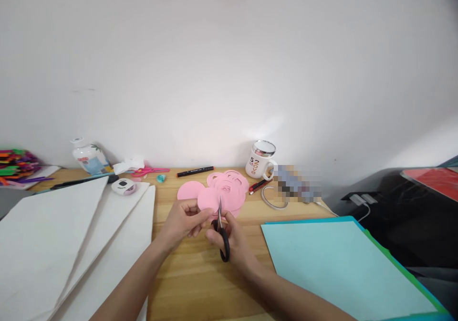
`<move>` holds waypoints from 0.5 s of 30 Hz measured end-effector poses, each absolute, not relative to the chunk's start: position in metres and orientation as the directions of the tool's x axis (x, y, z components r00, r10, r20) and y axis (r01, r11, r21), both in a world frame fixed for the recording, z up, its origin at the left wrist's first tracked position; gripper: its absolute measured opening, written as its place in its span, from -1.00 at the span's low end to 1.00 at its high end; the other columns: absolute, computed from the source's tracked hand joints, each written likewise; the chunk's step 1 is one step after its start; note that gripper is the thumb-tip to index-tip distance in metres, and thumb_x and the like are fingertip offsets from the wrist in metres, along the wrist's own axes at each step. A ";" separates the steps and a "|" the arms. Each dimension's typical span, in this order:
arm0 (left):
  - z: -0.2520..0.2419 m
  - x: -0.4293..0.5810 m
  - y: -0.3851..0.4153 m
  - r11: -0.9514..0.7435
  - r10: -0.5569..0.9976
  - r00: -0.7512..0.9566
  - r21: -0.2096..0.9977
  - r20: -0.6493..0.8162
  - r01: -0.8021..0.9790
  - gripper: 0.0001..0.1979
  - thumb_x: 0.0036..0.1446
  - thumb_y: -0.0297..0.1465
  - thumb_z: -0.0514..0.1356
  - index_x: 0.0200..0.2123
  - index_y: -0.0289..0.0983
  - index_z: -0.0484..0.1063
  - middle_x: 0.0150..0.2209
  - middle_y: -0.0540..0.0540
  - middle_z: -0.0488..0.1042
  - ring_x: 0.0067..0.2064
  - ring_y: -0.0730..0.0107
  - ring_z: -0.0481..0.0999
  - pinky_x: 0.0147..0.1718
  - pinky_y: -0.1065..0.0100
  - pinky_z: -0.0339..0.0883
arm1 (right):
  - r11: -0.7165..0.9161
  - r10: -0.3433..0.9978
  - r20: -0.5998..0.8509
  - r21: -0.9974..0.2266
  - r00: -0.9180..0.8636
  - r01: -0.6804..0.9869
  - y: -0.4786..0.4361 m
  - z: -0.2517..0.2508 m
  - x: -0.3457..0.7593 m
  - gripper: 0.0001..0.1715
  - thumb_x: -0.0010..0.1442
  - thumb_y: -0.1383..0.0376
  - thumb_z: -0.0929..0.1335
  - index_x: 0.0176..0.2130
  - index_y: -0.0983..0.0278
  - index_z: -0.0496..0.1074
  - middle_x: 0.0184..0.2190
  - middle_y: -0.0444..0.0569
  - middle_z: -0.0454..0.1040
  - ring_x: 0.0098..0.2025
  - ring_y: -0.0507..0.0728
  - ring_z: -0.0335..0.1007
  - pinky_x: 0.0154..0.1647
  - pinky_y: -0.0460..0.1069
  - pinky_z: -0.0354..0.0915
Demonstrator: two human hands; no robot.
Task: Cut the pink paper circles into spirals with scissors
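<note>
Left grip (183, 222) pinches the disc (206, 200), likely light and creasable; hold its rim left of the scissors (224, 245), clasped by right grip (237, 243).

We tag scissors (222, 232): shiny metal blades, smooth plastic handles. Disc (207, 200) and cutouts (236, 199): matt paper, smooth. Desk (189, 283): wood look, grain showing, slight sheen. Mug (256, 164): glossy body, polished metal rim; we can't tell if the body is ceramic. Pen (195, 171): looks plastic. Bottle (92, 159): smooth, plastic-looking. Tissue (129, 166): soft, crumpled paper. White sheets (43, 244): we read matt paper or card. Blue sheet (336, 268): matt, smooth paper. Wall (214, 73): matt, mostly smooth, faintly scuffed.
</note>
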State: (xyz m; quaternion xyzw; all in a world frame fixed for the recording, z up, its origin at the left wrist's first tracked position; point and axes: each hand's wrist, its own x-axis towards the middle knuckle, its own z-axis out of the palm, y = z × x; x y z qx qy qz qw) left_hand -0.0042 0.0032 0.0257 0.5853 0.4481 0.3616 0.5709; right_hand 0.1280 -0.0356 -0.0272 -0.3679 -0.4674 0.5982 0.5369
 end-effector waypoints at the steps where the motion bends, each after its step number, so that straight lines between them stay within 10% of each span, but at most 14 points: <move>1: 0.025 -0.005 0.004 0.053 0.937 0.337 0.992 -0.089 0.116 -0.70 -0.11 -0.24 0.24 -0.65 -0.32 0.28 -0.73 0.10 0.29 -0.76 0.66 0.15 -0.78 0.56 -0.06 | 0.010 0.987 0.058 -0.954 -0.152 -0.301 -0.035 -0.028 0.128 -0.47 -0.16 0.11 0.47 -0.28 0.22 0.17 -0.59 -0.26 0.18 -0.59 -0.04 -0.03 -0.60 -0.14 -0.09; 15: 0.024 -0.008 0.004 0.034 0.938 0.337 0.989 -0.082 0.146 -0.71 -0.09 -0.22 0.23 -0.60 -0.33 0.33 -0.75 0.10 0.28 -0.76 0.66 0.15 -0.79 0.57 -0.05 | 0.006 0.987 0.053 -0.955 -0.150 -0.297 -0.035 -0.026 0.128 -0.47 -0.17 0.11 0.47 -0.29 0.21 0.17 -0.57 -0.25 0.18 -0.58 -0.04 -0.03 -0.60 -0.14 -0.07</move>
